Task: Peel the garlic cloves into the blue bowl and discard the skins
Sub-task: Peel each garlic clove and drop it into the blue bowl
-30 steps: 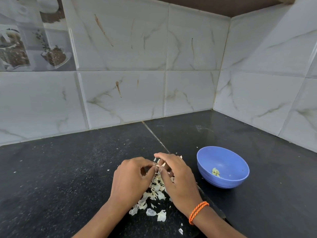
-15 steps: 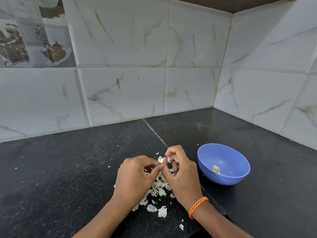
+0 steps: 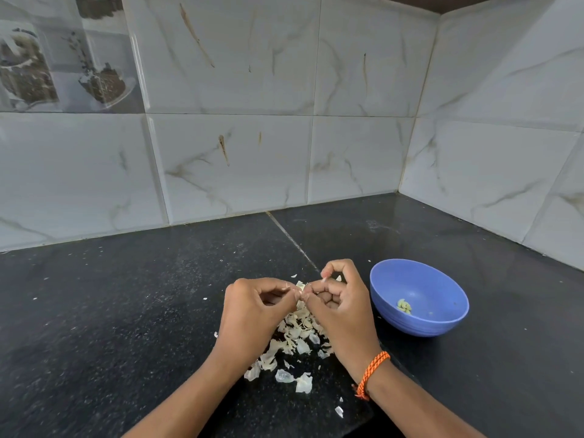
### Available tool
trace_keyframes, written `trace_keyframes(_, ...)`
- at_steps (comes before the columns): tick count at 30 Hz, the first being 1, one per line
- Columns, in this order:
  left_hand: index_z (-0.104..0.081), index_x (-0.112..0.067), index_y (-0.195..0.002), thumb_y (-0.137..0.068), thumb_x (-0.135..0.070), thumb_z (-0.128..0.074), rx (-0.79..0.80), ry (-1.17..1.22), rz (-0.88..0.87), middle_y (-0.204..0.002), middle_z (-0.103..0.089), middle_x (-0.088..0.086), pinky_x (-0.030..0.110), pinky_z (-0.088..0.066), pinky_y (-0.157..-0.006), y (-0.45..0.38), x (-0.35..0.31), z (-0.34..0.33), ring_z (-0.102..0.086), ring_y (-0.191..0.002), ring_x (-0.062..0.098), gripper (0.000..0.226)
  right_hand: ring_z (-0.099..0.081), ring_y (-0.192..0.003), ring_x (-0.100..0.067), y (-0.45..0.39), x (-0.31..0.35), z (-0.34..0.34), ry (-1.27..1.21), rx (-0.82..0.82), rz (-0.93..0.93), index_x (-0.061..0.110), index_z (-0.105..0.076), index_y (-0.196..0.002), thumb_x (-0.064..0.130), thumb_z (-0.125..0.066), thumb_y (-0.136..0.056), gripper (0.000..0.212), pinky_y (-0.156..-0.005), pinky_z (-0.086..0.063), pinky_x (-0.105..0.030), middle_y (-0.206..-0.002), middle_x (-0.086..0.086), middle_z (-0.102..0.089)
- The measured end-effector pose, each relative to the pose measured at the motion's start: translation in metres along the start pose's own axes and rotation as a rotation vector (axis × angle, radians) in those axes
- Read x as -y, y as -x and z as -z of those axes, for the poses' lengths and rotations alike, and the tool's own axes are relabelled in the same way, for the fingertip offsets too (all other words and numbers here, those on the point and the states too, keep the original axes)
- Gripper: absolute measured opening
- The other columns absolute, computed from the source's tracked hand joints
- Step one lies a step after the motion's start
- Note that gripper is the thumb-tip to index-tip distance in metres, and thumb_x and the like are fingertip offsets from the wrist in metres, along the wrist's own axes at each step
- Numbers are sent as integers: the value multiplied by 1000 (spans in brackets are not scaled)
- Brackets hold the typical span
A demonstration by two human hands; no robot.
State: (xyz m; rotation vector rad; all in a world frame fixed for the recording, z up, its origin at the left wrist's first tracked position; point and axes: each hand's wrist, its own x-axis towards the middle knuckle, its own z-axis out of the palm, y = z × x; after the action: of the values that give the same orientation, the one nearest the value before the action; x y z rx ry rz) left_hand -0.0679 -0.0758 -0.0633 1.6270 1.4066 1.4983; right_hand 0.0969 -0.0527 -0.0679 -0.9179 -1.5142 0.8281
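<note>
Soft, even daylight fills the scene, bright on the glossy white marble-pattern wall tiles (image 3: 240, 159), which carry faint sheen. The black speckled stone countertop (image 3: 110, 311) below the tiles shows dull reflections and only weak shadows. Wide-angle distortion bends tile lines toward the edges; focus is mostly sharp.

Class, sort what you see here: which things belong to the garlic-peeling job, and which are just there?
In the job: left hand, right hand, garlic clove pinched between them, blue bowl, peeled cloves, skins.

Just there: orange wristband, picture tile.
</note>
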Motion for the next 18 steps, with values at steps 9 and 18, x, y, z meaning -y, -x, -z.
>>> trace_keyframes(9, -84, -22, -98, -96, -16, -81, -1, 120, 67, -92, -82, 0, 38, -61, -58, -2, -3, 3, -79, -67, 27, 7, -57, -58, -3, 0, -2, 7, 242, 65, 112, 33, -57, -126, 7, -56, -106, 33, -58, -40, -13, -90, 7, -76)
trace_keyframes(18, -85, -24, -93, -91, -15, -86, 6, 12, 73, -80, -82, -3, 36, -59, -60, -2, 1, 5, -80, -67, 20, 10, -60, -71, -18, -3, -7, 9, 266, 1, 151, 36, -60, -116, 7, -77, -87, 44, -59, -54, -34, -85, 11, -72)
